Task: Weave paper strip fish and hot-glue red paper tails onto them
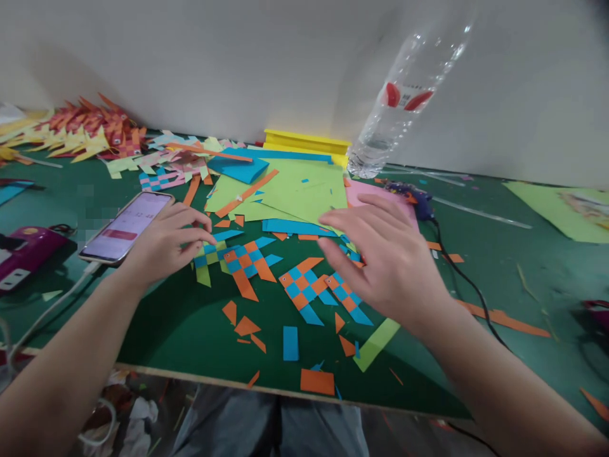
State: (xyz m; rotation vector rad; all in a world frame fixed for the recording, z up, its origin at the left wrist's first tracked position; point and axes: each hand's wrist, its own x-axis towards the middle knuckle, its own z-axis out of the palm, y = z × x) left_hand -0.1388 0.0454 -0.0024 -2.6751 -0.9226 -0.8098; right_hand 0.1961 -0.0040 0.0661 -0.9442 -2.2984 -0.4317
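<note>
Four woven paper fish sit in a row across the green worktop (166, 330), and both hands are right over them! At the left end, the green-and-blue fish (205, 259) lies just by the fingertips of the left hand (166, 238), whose fingers are bent with the thumb close in; whether they pinch its edge, I can't quite tell from here. Next along, an orange-and-blue fish (250, 261), then the middle fish (302, 287), its nose up to the left, and beside it the last fish (343, 293), partly behind the right hand (390, 263). That hand hangs with thumb and fingers parted, nothing between them! Nearer the front edge, a blue slip (290, 343), an orange rectangle (317, 381) and a light green strip (378, 343) lie among scraps. Behind, green sheets (299, 190) overlap, a clear bottle (394, 108) stands by the wall, and a lit phone (126, 228) rests beside the left wrist.
</note>
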